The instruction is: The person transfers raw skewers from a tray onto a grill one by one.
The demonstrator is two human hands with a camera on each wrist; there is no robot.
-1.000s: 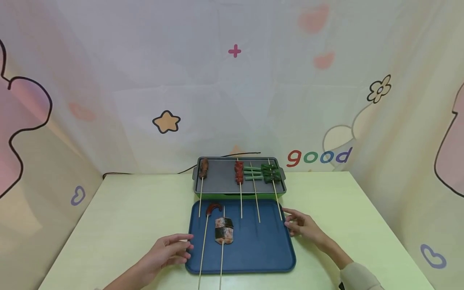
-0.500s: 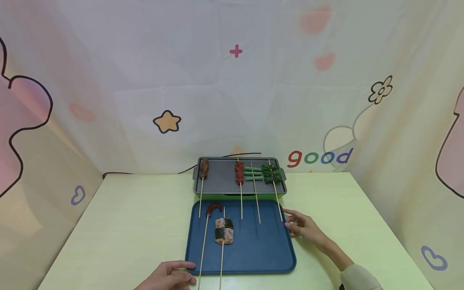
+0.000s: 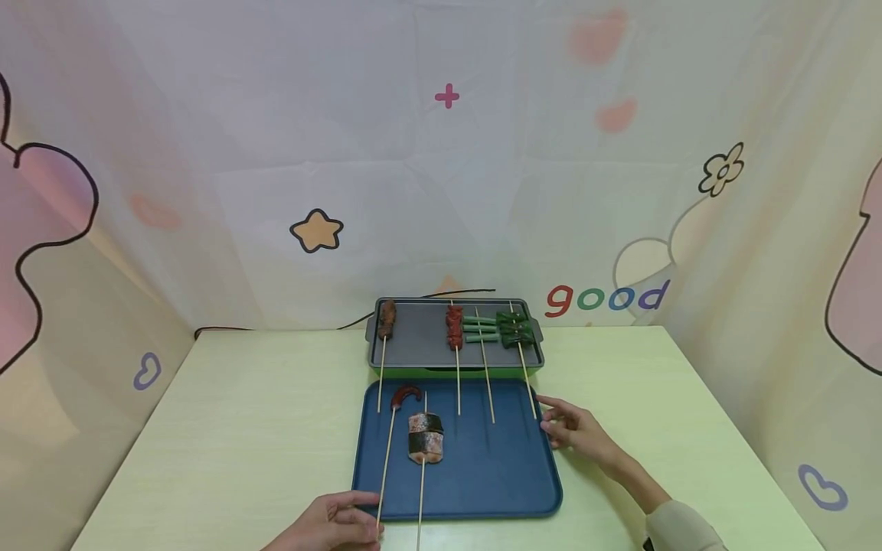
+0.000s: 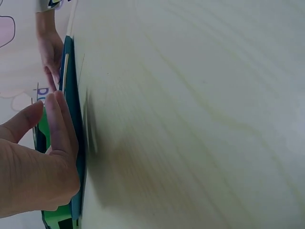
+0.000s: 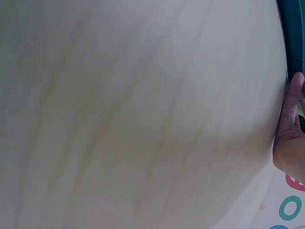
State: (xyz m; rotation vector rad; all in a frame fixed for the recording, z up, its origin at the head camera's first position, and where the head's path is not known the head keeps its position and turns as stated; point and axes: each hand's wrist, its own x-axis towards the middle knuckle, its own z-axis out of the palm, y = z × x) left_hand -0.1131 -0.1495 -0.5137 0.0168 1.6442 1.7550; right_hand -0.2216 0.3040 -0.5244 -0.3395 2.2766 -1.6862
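Note:
A dark blue tray [image 3: 496, 467] lies on the table. On it are a skewer with a curved reddish-brown piece like a sausage [image 3: 398, 398] and a skewer with a pale chunk banded in black [image 3: 425, 445]. My left hand [image 3: 331, 524] is at the tray's front left corner, its fingers by the lower stick of the curved-piece skewer. In the left wrist view its fingers look extended, with the thumb apart. My right hand [image 3: 579, 436] touches the tray's right edge with relaxed fingers; its fingertips are partly cut off in the right wrist view.
Behind the tray stands a green grill [image 3: 420, 373] with a dark plate. Across it lie a brown meat skewer [image 3: 387, 320], a red skewer [image 3: 454, 327] and skewered green vegetables [image 3: 515, 329], sticks reaching over the tray. A patterned curtain [image 3: 427, 191] hangs behind.
My left hand has moved from the tray's left edge toward its front left corner, then slightly right to the curved-piece skewer's stick. My right hand has stayed at the right edge.

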